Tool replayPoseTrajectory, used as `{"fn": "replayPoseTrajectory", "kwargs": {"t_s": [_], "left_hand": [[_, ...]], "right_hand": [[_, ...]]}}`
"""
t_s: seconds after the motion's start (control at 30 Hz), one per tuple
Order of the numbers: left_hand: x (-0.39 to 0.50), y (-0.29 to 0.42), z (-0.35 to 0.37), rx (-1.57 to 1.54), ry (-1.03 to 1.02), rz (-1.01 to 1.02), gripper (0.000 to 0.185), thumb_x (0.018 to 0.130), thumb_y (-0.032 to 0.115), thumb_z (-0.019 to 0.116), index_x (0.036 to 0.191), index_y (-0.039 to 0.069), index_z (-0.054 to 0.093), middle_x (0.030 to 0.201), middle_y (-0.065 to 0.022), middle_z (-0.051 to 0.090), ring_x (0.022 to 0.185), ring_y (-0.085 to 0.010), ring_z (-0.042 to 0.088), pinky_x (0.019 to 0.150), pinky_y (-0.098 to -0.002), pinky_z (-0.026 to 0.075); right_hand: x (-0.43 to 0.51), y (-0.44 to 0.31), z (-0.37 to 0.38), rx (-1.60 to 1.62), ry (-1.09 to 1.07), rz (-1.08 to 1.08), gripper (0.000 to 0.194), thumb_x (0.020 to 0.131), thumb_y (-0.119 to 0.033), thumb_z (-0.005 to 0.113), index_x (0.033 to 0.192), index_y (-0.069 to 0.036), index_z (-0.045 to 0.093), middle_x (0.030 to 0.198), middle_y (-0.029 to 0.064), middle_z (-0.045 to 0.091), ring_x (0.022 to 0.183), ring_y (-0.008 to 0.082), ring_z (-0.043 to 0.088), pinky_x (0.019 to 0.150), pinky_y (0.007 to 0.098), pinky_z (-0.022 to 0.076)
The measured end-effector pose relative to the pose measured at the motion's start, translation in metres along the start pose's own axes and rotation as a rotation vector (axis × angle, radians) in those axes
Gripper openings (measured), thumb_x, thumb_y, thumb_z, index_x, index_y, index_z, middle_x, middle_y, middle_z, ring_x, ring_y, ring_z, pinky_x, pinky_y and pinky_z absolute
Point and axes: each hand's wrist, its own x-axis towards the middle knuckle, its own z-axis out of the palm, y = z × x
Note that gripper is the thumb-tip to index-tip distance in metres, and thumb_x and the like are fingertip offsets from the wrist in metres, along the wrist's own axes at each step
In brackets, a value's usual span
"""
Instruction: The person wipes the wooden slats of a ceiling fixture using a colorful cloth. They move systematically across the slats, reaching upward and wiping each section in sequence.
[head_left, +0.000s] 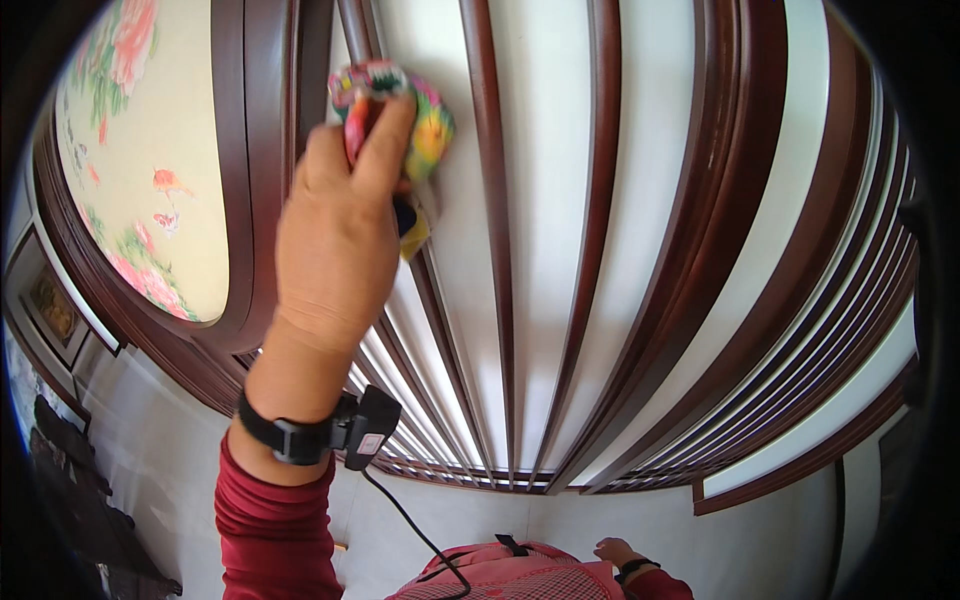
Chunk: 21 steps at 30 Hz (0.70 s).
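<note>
High at the left of the panel, my left hand grips a crumpled cloth with a bright multicoloured pattern. The cloth rests against the white panel between dark reddish-brown wooden slats. Both hand and cloth are slightly blurred. My fingertips are partly hidden behind the hand and in the folds. Low at the right, beside my body, hangs my right hand. It is small in the picture and touches none of the slats; its finger posture is unclear.
Left of the slats, a dark wooden frame surrounds a picture panel of flowers and fish. A black strap with a small device sits on my left wrist, its cable trailing down across my pink checked garment. Dark carved furniture stands lower left.
</note>
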Motion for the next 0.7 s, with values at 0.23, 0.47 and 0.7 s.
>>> {"fn": "replayPoseTrajectory", "kwargs": {"t_s": [0.23, 0.47, 0.7], "left_hand": [[-0.148, 0.030, 0.049, -0.042, -0.348, -0.035, 0.045, 0.075, 0.008, 0.059, 0.119, 0.014, 0.053, 0.093, -0.0183, 0.048, 0.081, -0.0340, 0.054, 0.064, -0.0399, 0.051], [-0.173, 0.046, 0.030, -0.196, -0.940, -0.052, 0.036, 0.078, 0.013, 0.060, 0.114, 0.015, 0.051, 0.087, -0.0144, 0.052, 0.075, -0.0311, 0.059, 0.059, -0.0404, 0.052], [0.031, 0.003, -0.013, -0.213, 0.131, 0.038, 0.052, 0.072, -0.007, 0.053, 0.122, 0.008, 0.049, 0.108, -0.0183, 0.057, 0.099, -0.0378, 0.056, 0.085, -0.0397, 0.046]], "right_hand": [[0.016, -0.035, -0.023, -0.133, 0.013, -0.228, 0.042, 0.084, -0.038, 0.051, 0.108, -0.007, 0.064, 0.110, 0.0159, 0.063, 0.103, 0.0335, 0.058, 0.090, 0.0416, 0.0459], [0.012, -0.030, -0.040, -0.128, 0.011, -0.152, 0.043, 0.083, -0.040, 0.051, 0.108, -0.007, 0.064, 0.112, 0.0161, 0.062, 0.105, 0.0335, 0.057, 0.092, 0.0416, 0.0448], [0.008, -0.017, -0.017, -0.132, -0.009, -0.186, 0.043, 0.084, -0.039, 0.050, 0.108, -0.006, 0.064, 0.113, 0.0162, 0.062, 0.107, 0.0335, 0.056, 0.092, 0.0413, 0.0445]]}}
